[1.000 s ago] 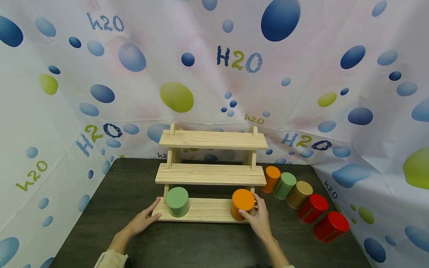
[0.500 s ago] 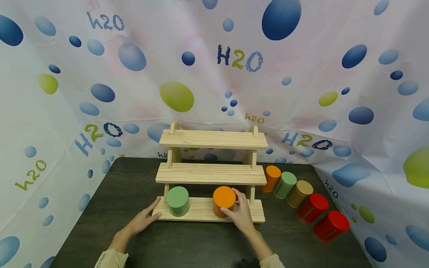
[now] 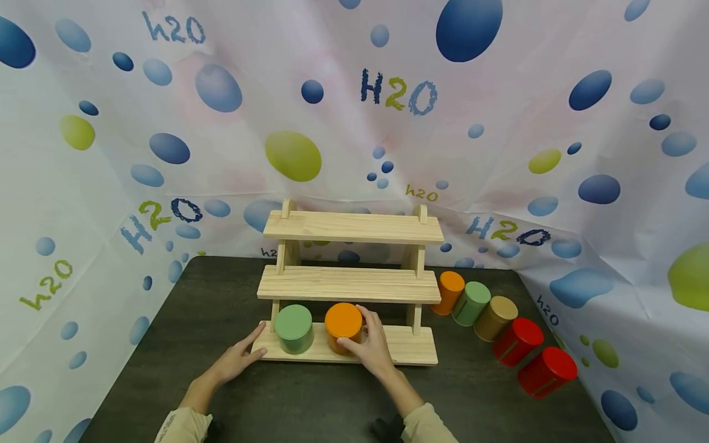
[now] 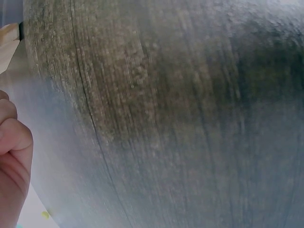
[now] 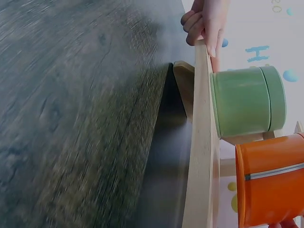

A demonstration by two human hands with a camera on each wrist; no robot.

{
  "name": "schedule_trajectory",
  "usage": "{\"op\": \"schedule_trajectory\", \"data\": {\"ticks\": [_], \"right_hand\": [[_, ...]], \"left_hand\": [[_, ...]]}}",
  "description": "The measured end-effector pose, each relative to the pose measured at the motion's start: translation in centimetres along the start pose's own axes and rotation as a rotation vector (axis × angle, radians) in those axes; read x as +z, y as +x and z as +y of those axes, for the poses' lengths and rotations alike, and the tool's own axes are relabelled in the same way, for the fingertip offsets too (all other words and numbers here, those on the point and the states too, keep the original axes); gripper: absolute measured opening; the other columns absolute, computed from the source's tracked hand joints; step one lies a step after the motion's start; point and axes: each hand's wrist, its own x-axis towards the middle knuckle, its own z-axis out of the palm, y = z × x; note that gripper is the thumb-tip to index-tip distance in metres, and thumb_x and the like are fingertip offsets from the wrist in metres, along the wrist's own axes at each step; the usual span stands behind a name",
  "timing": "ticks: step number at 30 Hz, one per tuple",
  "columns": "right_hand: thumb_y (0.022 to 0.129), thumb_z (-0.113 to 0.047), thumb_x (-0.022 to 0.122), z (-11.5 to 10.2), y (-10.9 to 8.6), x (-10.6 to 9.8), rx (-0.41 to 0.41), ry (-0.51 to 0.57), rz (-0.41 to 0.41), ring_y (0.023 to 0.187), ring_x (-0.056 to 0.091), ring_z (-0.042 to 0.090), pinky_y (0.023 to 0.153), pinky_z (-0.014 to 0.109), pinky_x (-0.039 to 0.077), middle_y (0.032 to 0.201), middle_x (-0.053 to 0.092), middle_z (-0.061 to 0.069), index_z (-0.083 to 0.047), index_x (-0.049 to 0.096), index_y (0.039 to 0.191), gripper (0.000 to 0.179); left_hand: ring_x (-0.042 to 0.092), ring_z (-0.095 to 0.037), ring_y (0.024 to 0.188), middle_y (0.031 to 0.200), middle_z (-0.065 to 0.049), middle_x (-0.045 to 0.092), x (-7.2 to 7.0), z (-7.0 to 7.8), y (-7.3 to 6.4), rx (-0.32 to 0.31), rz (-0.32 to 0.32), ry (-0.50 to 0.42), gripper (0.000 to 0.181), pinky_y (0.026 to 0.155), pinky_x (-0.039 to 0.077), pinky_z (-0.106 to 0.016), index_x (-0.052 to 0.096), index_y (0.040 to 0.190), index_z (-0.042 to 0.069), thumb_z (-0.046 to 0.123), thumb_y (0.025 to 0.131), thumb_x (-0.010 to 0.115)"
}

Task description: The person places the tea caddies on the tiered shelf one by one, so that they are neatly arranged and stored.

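Note:
In the head view, a wooden three-tier shelf stand (image 3: 349, 283) stands on the dark table. My left hand (image 3: 231, 363) grips the left end of its lowest board, the thumb and a finger at the edge. On that board, near this hand, a green tin (image 3: 294, 330) stands upright. My right hand (image 3: 372, 346) holds an orange tin (image 3: 341, 329) from its right side, between thumb and fingers. The right wrist view shows a narrow gap between the orange tin (image 5: 273, 183) and the board (image 5: 202, 142). That tin is right of the green one, a little apart from it.
Right of the stand, a row of tins runs toward the front: orange (image 3: 448, 293), green (image 3: 471, 304), gold (image 3: 495, 319) and two red tins (image 3: 518, 342). A patterned white cloth (image 3: 343, 123) hangs behind and at the sides of the table (image 3: 310, 406).
My right hand has carried the orange tin leftward along the lowest board, from its right end to near the green tin. My left hand has stayed at the board's left end.

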Motion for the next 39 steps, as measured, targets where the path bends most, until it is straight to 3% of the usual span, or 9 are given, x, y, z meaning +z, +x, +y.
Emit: {"op": "schedule_trajectory", "data": {"ticks": [7, 14, 18, 21, 26, 39], "right_hand": [[0.072, -0.026, 0.079, -0.2, 0.2, 0.9, 0.001, 0.01, -0.018, 0.097, 0.044, 0.019, 0.083, 0.039, 0.04, 0.111, 0.049, 0.009, -0.004, 0.042, 0.132, 0.073], [0.072, -0.028, 0.078, -0.1, 0.0, 1.0, 0.007, 0.012, -0.031, 0.095, 0.044, 0.016, 0.082, 0.032, 0.04, 0.111, 0.049, 0.008, -0.001, 0.041, 0.132, 0.076], [0.074, -0.017, 0.077, -2.0, -0.2, 0.4, 0.028, 0.031, -0.036, 0.094, 0.045, 0.02, 0.081, 0.034, 0.04, 0.11, 0.048, 0.013, 0.004, 0.04, 0.13, 0.071], [0.072, -0.007, 0.077, -2.1, -0.2, 0.5, 0.055, 0.029, -0.041, 0.094, 0.045, 0.025, 0.082, 0.039, 0.04, 0.109, 0.048, 0.017, 0.007, 0.04, 0.13, 0.07], [0.072, -0.017, 0.079, 0.5, -0.2, 1.3, 0.041, 0.009, -0.036, 0.096, 0.044, 0.021, 0.082, 0.037, 0.04, 0.111, 0.047, 0.011, 0.0, 0.039, 0.132, 0.074], [0.072, -0.03, 0.078, 0.5, -0.5, 1.3, 0.048, -0.043, -0.041, 0.101, 0.045, 0.02, 0.085, 0.035, 0.039, 0.115, 0.047, 0.01, -0.003, 0.038, 0.133, 0.077]], "left_hand": [[0.056, -0.016, 0.07, 0.146, -0.024, 0.023, -0.1, 0.0, -0.1, 0.014, -0.001, 0.007, 0.073, 0.076, 0.043, -0.044, 0.019, 0.146, 0.012, 0.037, 0.089, 0.056], [0.055, -0.016, 0.07, 0.142, -0.026, 0.03, -0.1, 0.1, -0.1, 0.023, 0.007, 0.005, 0.072, 0.077, 0.043, -0.044, 0.019, 0.147, 0.012, 0.037, 0.09, 0.055], [0.056, -0.016, 0.069, 0.139, -0.026, 0.036, -0.1, 0.2, -0.1, 0.013, 0.011, -0.004, 0.072, 0.077, 0.043, -0.046, 0.019, 0.147, 0.013, 0.036, 0.09, 0.056], [0.056, -0.016, 0.07, 0.142, -0.025, 0.031, -0.1, 0.2, -0.2, 0.015, 0.007, -0.009, 0.072, 0.078, 0.043, -0.046, 0.018, 0.147, 0.013, 0.036, 0.09, 0.056], [0.057, -0.016, 0.073, 0.146, -0.023, 0.022, -0.1, 0.2, -0.2, 0.013, 0.0, -0.011, 0.072, 0.08, 0.042, -0.048, 0.018, 0.147, 0.013, 0.036, 0.09, 0.055], [0.054, -0.017, 0.072, 0.145, -0.024, 0.025, -0.1, 0.2, -0.2, 0.003, 0.005, 0.008, 0.073, 0.08, 0.042, -0.048, 0.019, 0.147, 0.013, 0.038, 0.089, 0.056]]}}
